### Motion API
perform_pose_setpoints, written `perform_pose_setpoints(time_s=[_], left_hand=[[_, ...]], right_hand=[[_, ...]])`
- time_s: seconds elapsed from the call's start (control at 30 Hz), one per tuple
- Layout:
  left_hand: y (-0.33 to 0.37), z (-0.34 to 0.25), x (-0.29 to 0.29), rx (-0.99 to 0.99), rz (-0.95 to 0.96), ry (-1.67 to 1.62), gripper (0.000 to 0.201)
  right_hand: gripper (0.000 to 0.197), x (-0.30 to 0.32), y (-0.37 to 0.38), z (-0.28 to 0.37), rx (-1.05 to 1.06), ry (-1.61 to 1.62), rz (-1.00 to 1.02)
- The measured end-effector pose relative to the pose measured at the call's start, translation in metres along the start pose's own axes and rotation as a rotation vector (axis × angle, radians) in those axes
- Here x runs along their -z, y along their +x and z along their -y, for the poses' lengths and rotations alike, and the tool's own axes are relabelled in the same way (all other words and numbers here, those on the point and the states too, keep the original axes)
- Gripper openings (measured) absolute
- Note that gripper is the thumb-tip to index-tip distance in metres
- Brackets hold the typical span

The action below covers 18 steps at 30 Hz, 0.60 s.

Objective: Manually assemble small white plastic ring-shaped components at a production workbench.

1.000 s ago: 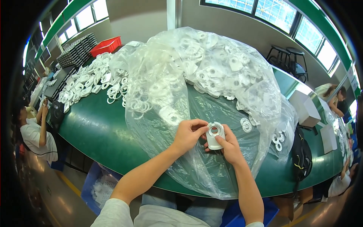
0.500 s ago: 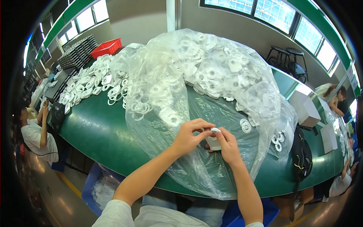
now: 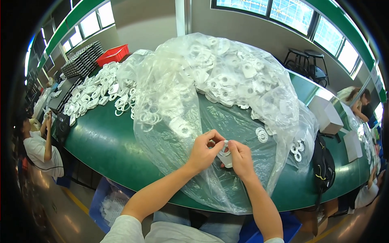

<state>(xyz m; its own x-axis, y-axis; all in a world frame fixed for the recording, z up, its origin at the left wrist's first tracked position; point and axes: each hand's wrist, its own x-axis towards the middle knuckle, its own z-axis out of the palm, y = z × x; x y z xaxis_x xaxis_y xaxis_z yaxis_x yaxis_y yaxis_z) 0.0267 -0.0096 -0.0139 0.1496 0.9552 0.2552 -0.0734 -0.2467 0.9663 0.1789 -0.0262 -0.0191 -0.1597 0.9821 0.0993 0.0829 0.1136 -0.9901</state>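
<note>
Between my hands is a white flat plastic part [image 3: 227, 160] with a round hole at its upper end, tilted up above the clear plastic sheet. My left hand [image 3: 204, 152] is closed, thumb and forefinger pinching the part at the rim of its hole. From the other side my right hand [image 3: 242, 159] grips the same part, thumb on its upper edge. A ring shape shows around the hole; whether it is a separate ring cannot be made out. The clear plastic sheet [image 3: 170, 152] spreads over the green table [image 3: 109, 137] beneath both hands.
A large heap of similar white parts [image 3: 227, 81] lies under the sheet, with more loose parts [image 3: 95, 87] at left. White rings [image 3: 262, 135] lie right of my hands. A black backpack [image 3: 323, 164], white box [image 3: 325, 115], red bin [image 3: 112, 55] and blue bin [image 3: 99, 202] stand around. Other people sit at both sides.
The white part has turned so its hole now faces up toward me. Both hands have shifted slightly, the thumbs closer together at the part's top; my grip on it continues.
</note>
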Motion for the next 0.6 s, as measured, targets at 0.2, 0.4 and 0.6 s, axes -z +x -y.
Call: perform_pose_setpoints(time_s=[0.2, 0.4, 0.6], left_hand=[[0.002, -0.015, 0.001, -0.074, 0.13, 0.255, 0.02], [0.01, 0.005, 0.015, 0.12, 0.212, -0.057, 0.025], [0.006, -0.002, 0.025, 0.097, 0.207, 0.073, 0.026]], right_hand=[[0.04, 0.007, 0.001, 0.004, -0.113, 0.287, 0.102], [0.034, 0.014, 0.003, 0.007, -0.136, 0.373, 0.156], [0.037, 0.002, 0.007, 0.005, -0.13, 0.203, 0.219]])
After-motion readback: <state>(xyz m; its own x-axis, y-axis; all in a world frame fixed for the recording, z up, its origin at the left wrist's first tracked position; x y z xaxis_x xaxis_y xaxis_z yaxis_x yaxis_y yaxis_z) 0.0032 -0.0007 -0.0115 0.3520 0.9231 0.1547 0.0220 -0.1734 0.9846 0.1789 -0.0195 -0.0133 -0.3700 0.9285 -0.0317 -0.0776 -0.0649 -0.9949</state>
